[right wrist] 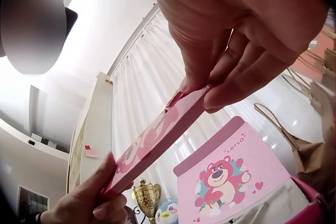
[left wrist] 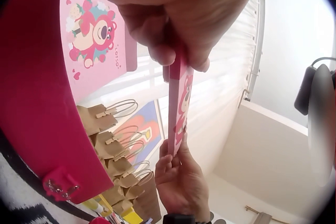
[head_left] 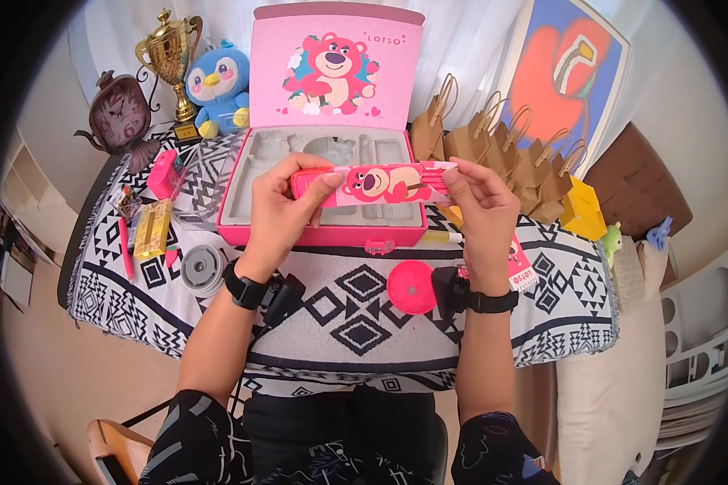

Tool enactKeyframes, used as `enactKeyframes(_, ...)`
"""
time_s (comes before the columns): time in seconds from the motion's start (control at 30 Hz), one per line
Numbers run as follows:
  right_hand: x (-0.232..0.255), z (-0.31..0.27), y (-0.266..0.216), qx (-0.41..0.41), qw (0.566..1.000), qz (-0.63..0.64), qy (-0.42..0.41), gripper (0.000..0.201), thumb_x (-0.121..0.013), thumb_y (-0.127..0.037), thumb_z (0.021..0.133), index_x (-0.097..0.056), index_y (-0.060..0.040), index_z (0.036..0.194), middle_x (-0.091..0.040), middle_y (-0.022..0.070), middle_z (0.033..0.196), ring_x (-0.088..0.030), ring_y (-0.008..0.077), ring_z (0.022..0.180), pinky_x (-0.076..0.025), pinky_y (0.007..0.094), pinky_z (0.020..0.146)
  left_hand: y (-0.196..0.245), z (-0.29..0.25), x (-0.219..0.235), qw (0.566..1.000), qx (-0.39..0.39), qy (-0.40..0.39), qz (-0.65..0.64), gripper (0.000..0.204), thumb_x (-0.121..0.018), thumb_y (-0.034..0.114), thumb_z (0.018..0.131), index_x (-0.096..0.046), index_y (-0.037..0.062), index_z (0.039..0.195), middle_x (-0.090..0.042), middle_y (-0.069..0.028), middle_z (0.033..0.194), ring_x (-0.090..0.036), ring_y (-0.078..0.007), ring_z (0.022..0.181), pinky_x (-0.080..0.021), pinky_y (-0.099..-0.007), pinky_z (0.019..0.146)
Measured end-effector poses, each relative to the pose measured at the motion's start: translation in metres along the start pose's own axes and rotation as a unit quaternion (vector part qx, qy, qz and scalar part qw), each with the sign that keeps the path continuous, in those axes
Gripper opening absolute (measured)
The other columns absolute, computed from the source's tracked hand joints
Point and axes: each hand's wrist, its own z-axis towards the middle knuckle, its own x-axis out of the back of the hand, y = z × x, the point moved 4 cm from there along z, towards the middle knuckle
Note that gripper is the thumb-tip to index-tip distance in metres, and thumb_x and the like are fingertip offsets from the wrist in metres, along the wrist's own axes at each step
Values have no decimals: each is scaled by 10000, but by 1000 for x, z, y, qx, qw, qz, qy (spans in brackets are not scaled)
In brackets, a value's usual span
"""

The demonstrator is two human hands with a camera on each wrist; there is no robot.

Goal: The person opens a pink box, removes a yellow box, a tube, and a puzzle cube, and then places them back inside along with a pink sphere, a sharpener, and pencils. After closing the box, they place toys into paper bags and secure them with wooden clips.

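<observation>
Both hands hold up a slim pink bear-printed carton [head_left: 384, 184] in front of the open gift box. Pink pencil-like sticks [head_left: 433, 178] show at its right end. My left hand [head_left: 294, 194] grips the left end between thumb and fingers. At the other end, my right hand [head_left: 479, 202] pinches the carton by the sticks, thumb on the near face. From the left wrist the carton [left wrist: 181, 103] appears edge-on, spanning the gap between the hands. Behind it stands the pink gift box [head_left: 323, 235], its lid [head_left: 336, 69] raised and its grey moulded tray [head_left: 239, 202] partly hidden by the hands.
On the patterned cloth lie a grey round tin [head_left: 203, 271], a pink round disc [head_left: 412, 287], a yellow pack [head_left: 153, 229] and a pink sharpener-like box [head_left: 166, 174]. Brown paper bags [head_left: 493, 141] line the back right; a trophy [head_left: 172, 65] and blue plush [head_left: 218, 85] stand back left.
</observation>
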Motion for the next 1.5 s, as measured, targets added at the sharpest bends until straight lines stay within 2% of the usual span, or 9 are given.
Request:
enactKeyframes(0.33, 10, 3, 2, 30, 998, -18, 42, 216, -781, -87, 951, -763, 22, 1137, -778, 76, 965, -717, 106, 859, -565, 241, 769, -2, 4, 6, 1000, 2, 14, -12, 183, -786, 162, 958, -719, 6, 1026, -652, 14, 756, -534, -33, 526, -391, -203, 455)
enactKeyframes(0.47, 12, 6, 3, -8, 999, -11, 33, 209, -779, -77, 949, -763, 27, 1130, -778, 80, 966, -717, 114, 868, -564, 246, 816, -2, 5, 9, 999, -2, 14, -38, 190, -786, 174, 960, -719, 6, 1018, -653, 14, 753, -530, -32, 524, -390, -206, 452)
enactKeyframes(0.67, -1, 3, 1, 83, 996, -8, -40, 211, -794, -18, 915, -755, 27, 1117, -716, 87, 1167, -686, 132, 1023, -559, 265, 877, -8, 6, 11, 1000, 7, 18, -3, 210, -730, 210, 1011, -704, 3, 1035, -632, 23, 715, -502, -27, 496, -364, -203, 433)
enactKeyframes(0.87, -5, 1, 3, 1, 997, -25, -72, 246, -790, 0, 910, -728, 26, 1146, -699, 86, 1193, -668, 125, 1052, -563, 274, 880, -9, 5, 9, 1000, 21, -1, -17, 205, -730, 215, 1010, -708, 12, 990, -625, 32, 696, -504, -20, 496, -364, -199, 426)
enactKeyframes(1.07, -5, 0, 6, -81, 991, -9, -103, 203, -760, -48, 954, -704, 29, 1133, -749, 97, 1097, -688, 103, 947, -567, 258, 837, -9, 4, 9, 1000, 2, 10, 8, 195, -742, 215, 1000, -708, 23, 985, -633, 33, 712, -522, -19, 521, -393, -191, 447)
enactKeyframes(1.13, 0, 1, 8, -110, 987, -58, -105, 180, -732, -77, 984, -699, 34, 1122, -764, 91, 1048, -701, 106, 881, -569, 255, 839, -10, 5, 8, 1000, -10, 3, 13, 188, -745, 211, 997, -708, 27, 986, -639, 29, 727, -533, -19, 537, -403, -191, 454)
enactKeyframes(1.27, 4, 3, 12, -93, 983, -116, -110, 182, -711, -86, 1001, -691, 46, 1125, -768, 81, 1009, -709, 109, 862, -577, 253, 824, -11, 5, 9, 1000, -10, 0, 27, 184, -743, 209, 998, -708, 28, 989, -643, 24, 738, -536, -21, 539, -408, -192, 457)
enactKeyframes(1.33, 11, 6, 13, -74, 984, -139, -78, 167, -681, -85, 1019, -683, 53, 1112, -766, 102, 998, -725, 133, 854, -594, 264, 805, -12, 6, 10, 1000, 2, -6, 23, 191, -739, 211, 1002, -707, 23, 995, -640, 23, 734, -535, -24, 535, -411, -192, 461)
enactKeyframes(1.5, 44, 9, -5, -79, 991, -91, -64, 168, -631, -103, 1049, -670, 51, 1104, -755, 150, 976, -757, 199, 860, -623, 300, 814, -12, 10, 15, 1000, 5, 11, -21, 207, -735, 224, 1007, -711, 18, 1009, -635, 27, 722, -521, -29, 516, -388, -198, 454)
